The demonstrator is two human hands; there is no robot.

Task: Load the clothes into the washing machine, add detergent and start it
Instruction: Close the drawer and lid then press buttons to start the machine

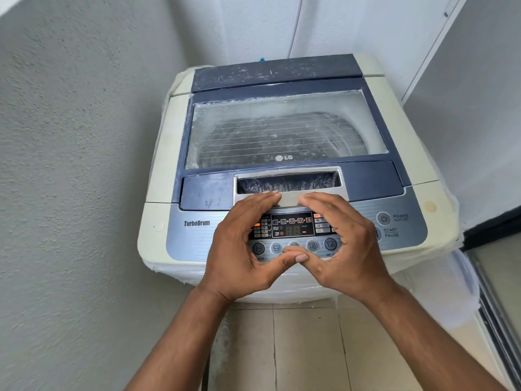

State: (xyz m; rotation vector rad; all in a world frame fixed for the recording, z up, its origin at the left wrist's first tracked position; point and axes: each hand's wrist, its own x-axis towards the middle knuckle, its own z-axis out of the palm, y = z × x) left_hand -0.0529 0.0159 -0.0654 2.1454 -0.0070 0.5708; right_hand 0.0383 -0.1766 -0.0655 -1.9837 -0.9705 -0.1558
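Note:
A cream and blue top-loading washing machine [158, 170] stands in a corner. Its glass lid [284, 131] is closed and dusty, and the drum shows dimly through it. A silver lid handle [287, 183] sits at the lid's front edge. My left hand [242, 249] and my right hand [341, 244] hover over the control panel [293, 228], fingers curved toward each other, fingertips at the handle's lower lip and thumbs touching near the round buttons. Neither hand holds anything. No clothes or detergent are in view.
Grey textured walls close in on the left and behind the machine. A white door or cabinet panel [451, 52] stands at the right, with a dark sliding-door frame [490, 292] lower right. Beige floor tiles [304, 348] lie in front. The power button [383, 218] is at the panel's right.

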